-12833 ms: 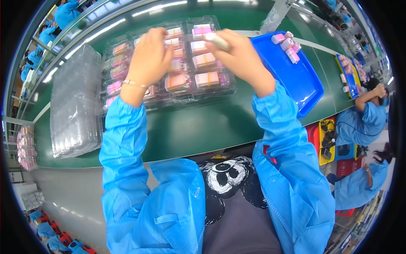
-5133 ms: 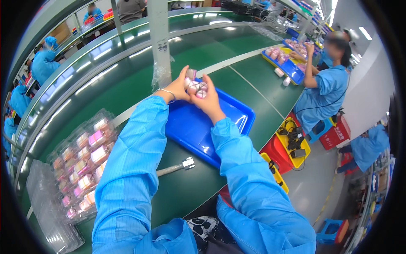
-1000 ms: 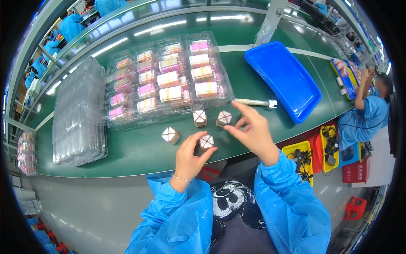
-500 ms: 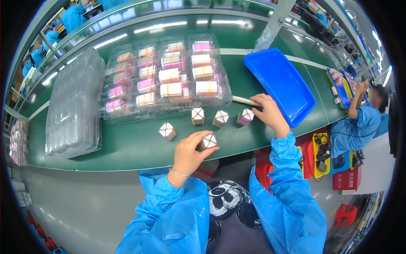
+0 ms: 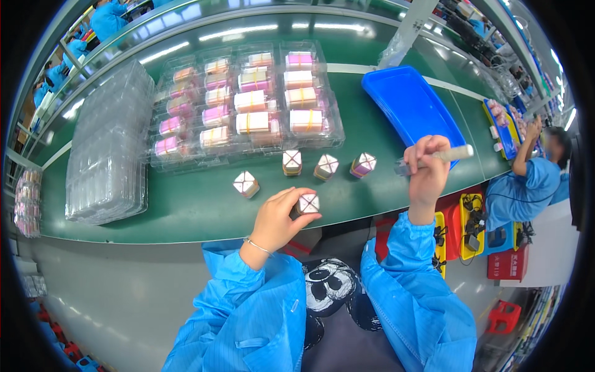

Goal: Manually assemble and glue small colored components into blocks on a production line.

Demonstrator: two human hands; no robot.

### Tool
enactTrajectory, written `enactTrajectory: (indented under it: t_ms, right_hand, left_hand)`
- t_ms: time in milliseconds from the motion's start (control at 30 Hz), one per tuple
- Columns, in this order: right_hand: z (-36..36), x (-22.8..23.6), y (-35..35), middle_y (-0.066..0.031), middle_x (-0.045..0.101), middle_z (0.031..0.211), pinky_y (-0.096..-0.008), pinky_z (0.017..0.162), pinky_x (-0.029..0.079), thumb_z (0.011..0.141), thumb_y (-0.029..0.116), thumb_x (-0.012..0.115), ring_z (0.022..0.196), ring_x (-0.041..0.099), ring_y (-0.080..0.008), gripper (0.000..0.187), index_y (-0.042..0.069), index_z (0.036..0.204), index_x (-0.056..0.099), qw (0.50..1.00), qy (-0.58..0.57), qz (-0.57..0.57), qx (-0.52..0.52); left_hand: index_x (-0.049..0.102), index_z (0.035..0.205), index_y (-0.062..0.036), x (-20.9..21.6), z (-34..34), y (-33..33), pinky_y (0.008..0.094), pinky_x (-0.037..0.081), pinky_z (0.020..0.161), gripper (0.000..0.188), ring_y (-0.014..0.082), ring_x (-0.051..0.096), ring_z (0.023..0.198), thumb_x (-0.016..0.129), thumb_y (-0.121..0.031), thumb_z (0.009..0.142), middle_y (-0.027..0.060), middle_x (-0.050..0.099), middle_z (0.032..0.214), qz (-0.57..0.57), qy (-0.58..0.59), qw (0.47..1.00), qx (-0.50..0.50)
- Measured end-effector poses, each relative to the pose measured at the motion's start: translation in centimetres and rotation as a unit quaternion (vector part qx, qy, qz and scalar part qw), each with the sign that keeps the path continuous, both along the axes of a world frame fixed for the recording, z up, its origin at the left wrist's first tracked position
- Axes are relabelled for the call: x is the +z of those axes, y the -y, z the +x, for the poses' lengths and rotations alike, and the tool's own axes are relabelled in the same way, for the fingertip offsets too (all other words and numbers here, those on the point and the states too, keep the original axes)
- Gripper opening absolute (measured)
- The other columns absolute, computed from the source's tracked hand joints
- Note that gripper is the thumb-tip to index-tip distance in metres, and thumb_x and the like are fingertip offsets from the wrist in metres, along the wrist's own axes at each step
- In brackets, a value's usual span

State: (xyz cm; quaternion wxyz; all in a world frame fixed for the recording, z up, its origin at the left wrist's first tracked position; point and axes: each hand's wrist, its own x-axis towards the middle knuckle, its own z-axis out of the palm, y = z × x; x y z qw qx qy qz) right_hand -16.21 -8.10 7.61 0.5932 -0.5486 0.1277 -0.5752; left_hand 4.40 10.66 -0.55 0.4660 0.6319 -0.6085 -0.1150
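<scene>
My left hand [image 5: 280,217] holds a small cube-shaped box [image 5: 308,203] with crossed ribbon at the near edge of the green belt [image 5: 192,214]. My right hand [image 5: 426,168] grips a white pen-like tool [image 5: 437,157] near the blue tray's near corner. Several more small boxes stand in a loose row on the belt: one at the left [image 5: 246,183], then three more [image 5: 292,161] [image 5: 326,166] [image 5: 363,164].
Clear plastic trays [image 5: 248,102] filled with pink and orange boxes lie beyond the row. A stack of empty clear trays [image 5: 108,146] sits at the left. An empty blue tray [image 5: 412,108] lies at the right. Another person in blue [image 5: 527,177] works at the far right.
My right hand has lifted the white tool off the belt and drawn it toward me. My left hand still holds the small box.
</scene>
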Motion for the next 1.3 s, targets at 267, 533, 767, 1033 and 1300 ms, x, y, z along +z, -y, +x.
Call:
enactTrajectory:
  t_ms: [267, 533, 767, 1033, 1300]
  right_hand:
    - [6.5, -1.1, -6.8, -0.0039, 0.058, 0.074, -0.0216, 0.049, 0.039, 0.097, 0.015, 0.056, 0.057, 0.049, -0.0064, 0.017, -0.001, 0.093, 0.062, 0.974, -0.071, -0.055, 0.209]
    - [7.6, -1.0, -7.7, -0.0017, 0.053, 0.065, -0.0221, 0.051, 0.037, 0.098, 0.018, 0.056, 0.055, 0.045, -0.006, 0.02, -0.001, 0.091, 0.06, 0.974, -0.041, -0.058, 0.213]
    - [5.5, -1.3, -7.0, -0.0006, 0.044, 0.057, -0.0269, 0.051, 0.038, 0.099, 0.017, 0.05, 0.05, 0.041, -0.0096, 0.021, 0.002, 0.087, 0.056, 0.991, -0.032, 0.031, 0.124]
    - [4.5, -0.8, -6.4, 0.0001, 0.042, 0.055, -0.0294, 0.055, 0.04, 0.1, 0.018, 0.047, 0.046, 0.038, -0.0091, 0.021, 0.004, 0.086, 0.054, 0.997, -0.014, 0.047, 0.066]
    - [4.9, -1.4, -6.7, -0.0005, 0.043, 0.055, -0.0297, 0.055, 0.041, 0.1, 0.018, 0.048, 0.046, 0.038, -0.0093, 0.022, 0.004, 0.085, 0.054, 0.995, -0.001, 0.055, 0.087]
  left_hand:
    - [0.062, 0.11, -0.0095, 0.6, -1.8, 0.3, 0.0365, 0.051, 0.067, 0.045, 0.0302, 0.066, 0.08, 0.08, -0.026, 0.073, 0.0114, 0.068, 0.09, -0.003, 0.026, 0.998, 0.059]
    - [0.062, 0.109, -0.0097, 0.3, -1.8, 0.0, 0.038, 0.052, 0.067, 0.042, 0.0311, 0.066, 0.082, 0.079, -0.027, 0.075, 0.0125, 0.068, 0.091, 0.046, -0.027, 0.997, 0.056]
    - [0.064, 0.109, -0.0067, 0.4, -1.8, 0.4, 0.0346, 0.052, 0.074, 0.043, 0.0284, 0.067, 0.086, 0.082, -0.022, 0.072, 0.0127, 0.069, 0.096, -0.002, -0.079, 0.996, 0.051]
    - [0.065, 0.108, -0.0067, -0.1, -1.6, 0.4, 0.0331, 0.051, 0.069, 0.043, 0.0269, 0.067, 0.08, 0.082, -0.023, 0.073, 0.0131, 0.069, 0.093, 0.011, -0.075, 0.995, 0.058]
    - [0.064, 0.108, -0.0075, 0.6, -1.2, 0.3, 0.0371, 0.05, 0.077, 0.044, 0.0297, 0.064, 0.092, 0.082, -0.022, 0.071, 0.0127, 0.067, 0.102, -0.009, -0.032, 0.999, 0.037]
